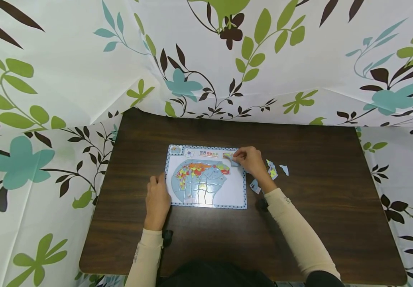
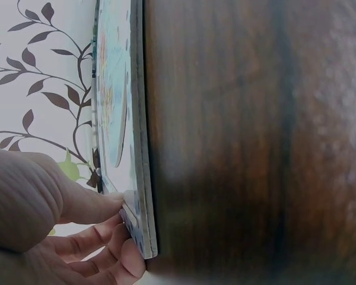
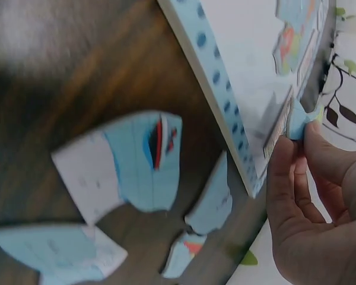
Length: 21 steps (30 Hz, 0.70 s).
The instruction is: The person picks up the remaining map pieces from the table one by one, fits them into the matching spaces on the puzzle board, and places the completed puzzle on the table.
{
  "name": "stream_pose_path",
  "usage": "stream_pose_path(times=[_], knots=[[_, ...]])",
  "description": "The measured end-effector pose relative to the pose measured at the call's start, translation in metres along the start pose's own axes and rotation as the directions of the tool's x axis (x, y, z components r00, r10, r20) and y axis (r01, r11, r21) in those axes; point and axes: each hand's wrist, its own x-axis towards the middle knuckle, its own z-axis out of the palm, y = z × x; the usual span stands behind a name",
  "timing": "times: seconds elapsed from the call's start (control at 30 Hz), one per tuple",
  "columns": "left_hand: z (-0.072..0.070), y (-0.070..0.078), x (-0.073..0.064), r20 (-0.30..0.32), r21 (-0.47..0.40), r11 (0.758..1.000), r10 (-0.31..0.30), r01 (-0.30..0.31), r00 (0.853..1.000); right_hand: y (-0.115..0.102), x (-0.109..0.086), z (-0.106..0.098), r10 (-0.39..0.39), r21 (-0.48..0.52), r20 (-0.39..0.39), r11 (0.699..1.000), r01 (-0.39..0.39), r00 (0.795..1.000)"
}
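Puzzle piece [image 3: 295,122] sits pinched in your right grip [image 1: 249,159], at the two o'clock corner of the puzzle board [image 1: 234,192]; from there the joined map [image 1: 199,182] lies toward eight o'clock, ragged side nearer that hand. Your left grip [image 1: 158,201] clasps the board's nine o'clock edge.

A pale-blue jigsaw piece [image 3: 297,119] sits pinched in the right grip [image 1: 248,159], over the part-filled world-map puzzle board [image 1: 234,191]; loose pieces [image 3: 148,172] lie beside that wrist.

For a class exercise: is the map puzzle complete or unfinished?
Unfinished: white board shows right of the joined pieces, and loose pieces lie on the table.
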Motion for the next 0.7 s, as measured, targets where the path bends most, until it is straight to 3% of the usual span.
stream_pose_path(times=[0.23,0.7], knots=[[0.001,0.000,0.000,-0.008,0.010,1.000,-0.004,0.004,1.000,-0.002,-0.004,0.012,0.015,-0.022,0.032,1.000,-0.014,0.999],[0.001,0.001,0.001,-0.003,0.002,1.000,-0.003,0.003,1.000,-0.007,-0.015,0.015,0.014,-0.140,0.046,0.990,-0.008,0.999]])
